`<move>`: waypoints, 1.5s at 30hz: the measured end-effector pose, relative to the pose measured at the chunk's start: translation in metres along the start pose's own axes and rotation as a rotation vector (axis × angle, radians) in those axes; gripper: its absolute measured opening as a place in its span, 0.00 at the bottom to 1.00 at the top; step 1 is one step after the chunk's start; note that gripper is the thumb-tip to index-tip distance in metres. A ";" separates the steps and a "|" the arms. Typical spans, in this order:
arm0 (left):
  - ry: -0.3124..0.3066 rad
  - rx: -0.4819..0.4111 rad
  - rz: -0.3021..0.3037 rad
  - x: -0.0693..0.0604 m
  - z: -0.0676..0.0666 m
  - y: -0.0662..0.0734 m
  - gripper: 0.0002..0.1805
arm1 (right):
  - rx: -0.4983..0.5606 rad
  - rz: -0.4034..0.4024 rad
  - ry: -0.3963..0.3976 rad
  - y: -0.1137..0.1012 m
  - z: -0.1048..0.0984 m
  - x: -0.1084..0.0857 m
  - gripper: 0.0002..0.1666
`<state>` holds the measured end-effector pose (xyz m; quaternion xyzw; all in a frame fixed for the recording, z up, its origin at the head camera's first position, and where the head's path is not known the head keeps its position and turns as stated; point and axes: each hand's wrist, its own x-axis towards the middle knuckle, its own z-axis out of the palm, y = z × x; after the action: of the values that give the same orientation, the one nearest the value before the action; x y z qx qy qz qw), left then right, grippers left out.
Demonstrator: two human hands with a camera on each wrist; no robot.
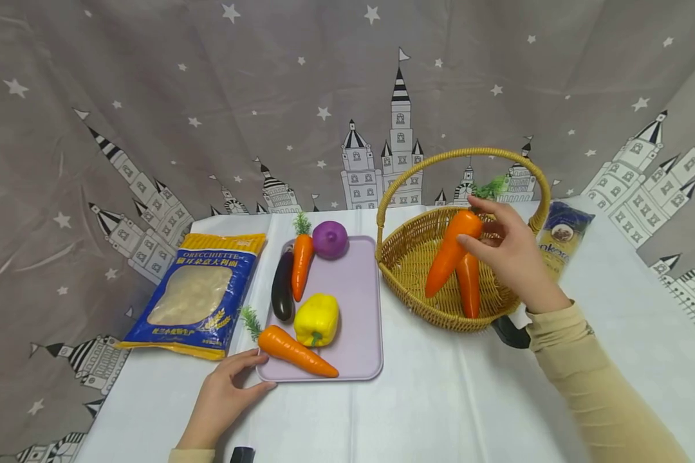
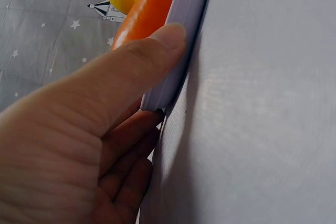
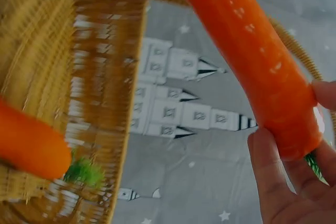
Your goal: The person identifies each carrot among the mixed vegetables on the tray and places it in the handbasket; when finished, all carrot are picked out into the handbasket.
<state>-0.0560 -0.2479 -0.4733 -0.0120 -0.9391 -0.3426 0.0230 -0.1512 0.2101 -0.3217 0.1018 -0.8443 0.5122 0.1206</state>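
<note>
The right hand (image 1: 512, 257) grips an orange carrot (image 1: 453, 251) near its thick end, above the wicker basket (image 1: 417, 308); in the right wrist view fingers and thumb pinch that carrot (image 3: 252, 51). A second carrot (image 1: 469, 286) lies inside the basket. At the near left corner of the pink tray (image 1: 361, 308), the left hand (image 1: 222, 392) holds the rim, its thumb on the side wall in the left wrist view. On the tray are a carrot (image 1: 298, 352), a yellow pepper (image 1: 317, 319), another carrot (image 1: 302, 267), an eggplant (image 1: 282, 286) and a purple onion (image 1: 330, 240).
A blue and yellow pasta bag (image 1: 194, 296) lies left of the tray. Behind the basket's right side is another food packet (image 1: 564, 235). The basket's tall handle (image 1: 463, 153) arches over it. A patterned grey cloth (image 1: 266, 83) hangs behind the white table.
</note>
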 end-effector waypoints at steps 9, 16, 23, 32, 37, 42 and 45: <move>-0.021 -0.008 -0.037 -0.001 -0.002 0.002 0.26 | -0.195 0.068 -0.230 0.024 0.000 0.021 0.36; -0.005 -0.012 0.000 -0.002 -0.001 0.001 0.26 | -0.295 0.110 -0.356 0.044 0.005 0.038 0.34; 0.002 -0.011 0.006 -0.001 -0.001 -0.001 0.25 | -0.362 0.149 -0.490 0.057 0.010 0.049 0.33; -0.011 -0.005 -0.021 -0.001 -0.002 0.001 0.26 | -0.470 0.172 -0.562 0.060 0.024 0.061 0.30; -0.023 0.001 -0.037 -0.002 -0.003 0.003 0.27 | -0.504 0.163 -0.596 0.062 0.031 0.062 0.26; -0.030 0.003 -0.040 -0.001 -0.002 0.003 0.27 | -0.550 0.203 -0.635 0.062 0.037 0.062 0.28; -0.034 -0.001 -0.048 -0.001 -0.002 0.003 0.27 | -0.567 0.213 -0.653 0.063 0.041 0.062 0.29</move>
<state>-0.0545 -0.2468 -0.4693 0.0048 -0.9392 -0.3432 -0.0010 -0.2328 0.1995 -0.3737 0.1338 -0.9509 0.2111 -0.1824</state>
